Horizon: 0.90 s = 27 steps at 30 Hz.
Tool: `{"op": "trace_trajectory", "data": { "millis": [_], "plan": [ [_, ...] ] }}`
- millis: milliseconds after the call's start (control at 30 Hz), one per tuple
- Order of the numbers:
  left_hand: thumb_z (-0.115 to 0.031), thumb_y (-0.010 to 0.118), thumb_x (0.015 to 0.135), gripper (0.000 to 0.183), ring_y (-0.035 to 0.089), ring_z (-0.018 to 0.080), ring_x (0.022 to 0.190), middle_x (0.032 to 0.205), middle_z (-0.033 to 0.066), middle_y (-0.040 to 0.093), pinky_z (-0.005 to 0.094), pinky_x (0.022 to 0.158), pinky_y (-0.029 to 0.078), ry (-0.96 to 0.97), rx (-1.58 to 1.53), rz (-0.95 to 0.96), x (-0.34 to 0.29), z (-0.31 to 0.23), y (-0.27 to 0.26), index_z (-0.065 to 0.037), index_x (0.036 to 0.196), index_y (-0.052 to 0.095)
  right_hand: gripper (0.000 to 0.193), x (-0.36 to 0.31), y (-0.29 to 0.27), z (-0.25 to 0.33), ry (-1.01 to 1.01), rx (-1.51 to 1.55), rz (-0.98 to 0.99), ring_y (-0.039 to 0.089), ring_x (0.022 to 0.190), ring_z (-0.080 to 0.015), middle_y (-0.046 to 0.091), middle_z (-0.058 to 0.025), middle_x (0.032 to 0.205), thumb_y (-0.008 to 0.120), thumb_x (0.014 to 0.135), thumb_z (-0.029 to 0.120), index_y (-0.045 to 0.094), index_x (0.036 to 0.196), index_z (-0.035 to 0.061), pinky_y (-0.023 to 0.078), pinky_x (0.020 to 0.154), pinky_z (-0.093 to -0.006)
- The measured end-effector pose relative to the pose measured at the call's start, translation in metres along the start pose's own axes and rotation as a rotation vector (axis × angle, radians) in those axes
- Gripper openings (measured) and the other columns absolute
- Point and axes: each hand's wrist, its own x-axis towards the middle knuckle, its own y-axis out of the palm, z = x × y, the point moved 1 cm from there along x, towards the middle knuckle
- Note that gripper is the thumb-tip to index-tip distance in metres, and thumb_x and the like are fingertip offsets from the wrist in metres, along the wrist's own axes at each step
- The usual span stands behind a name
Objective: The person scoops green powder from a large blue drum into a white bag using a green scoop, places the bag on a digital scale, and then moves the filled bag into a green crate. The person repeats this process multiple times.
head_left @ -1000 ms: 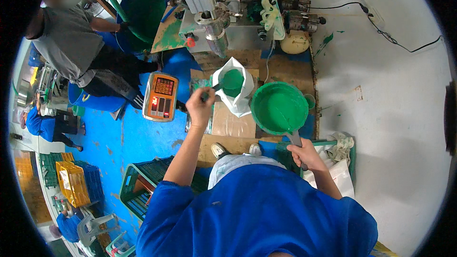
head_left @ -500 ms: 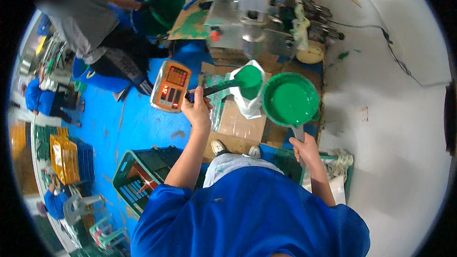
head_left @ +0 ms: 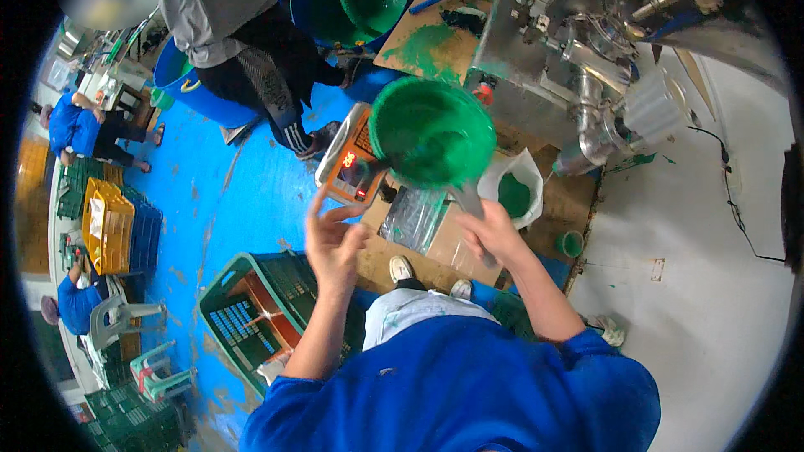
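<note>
While the right hand (head_left: 490, 233) is closed around the handle (head_left: 467, 200) of the green pan (head_left: 397, 129), the left hand (head_left: 334, 249) is spread beside the scale (head_left: 342, 182), nothing clearly in its grip. Raised between the scale and the white bag (head_left: 529, 174) in this view, the pan looks stiff but probably front-heavy, its wet green coating (head_left: 437, 141) likely slippery, so the handle seems the surest hold.

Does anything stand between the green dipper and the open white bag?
Nothing visible does: the green dipper, held in the right hand, appears close beside the open white bag in this view. Their difference in height is unclear.
</note>
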Motion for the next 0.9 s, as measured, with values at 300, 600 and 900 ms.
{"op": "trace_trajectory", "data": {
  "millis": [300,600,900],
  "plan": [
    [-0.016,0.058,0.088,0.014,0.052,0.0066,0.057,0.072,0.0034,0.058,0.0197,0.048,0.041,-0.305,0.109,-0.131,0.051,0.071,-0.063,-0.005,0.084,0.053,0.027,0.231,0.040,0.048,-0.325,0.182,-0.286,0.047,0.038,-0.0130,0.050,-0.0045,0.052,0.058,0.086,0.024,0.049,0.067,0.0060,0.036,0.034,-0.0279],
    [-0.011,0.058,0.082,0.012,0.057,0.0107,0.062,0.071,0.0040,0.061,0.0237,0.055,0.046,-0.581,0.144,0.455,0.030,0.191,0.050,0.000,0.082,0.062,0.020,0.119,-0.050,-0.031,-0.641,-0.667,-0.415,0.059,0.094,-0.0270,0.060,-0.0133,0.103,0.051,0.091,0.016,0.058,0.105,0.0044,0.045,0.082,-0.0355],
    [-0.018,0.065,0.082,0.049,0.048,0.0201,0.109,0.118,0.0091,0.049,0.0361,0.087,0.044,-0.982,-0.515,0.557,-0.040,0.209,0.186,-0.007,0.124,0.043,0.029,0.142,-0.294,-0.113,0.307,-0.586,-0.118,0.059,0.079,-0.0152,0.064,-0.0079,0.088,0.051,0.092,0.028,0.061,0.096,0.0014,0.046,0.071,-0.0321]
  ]
}}
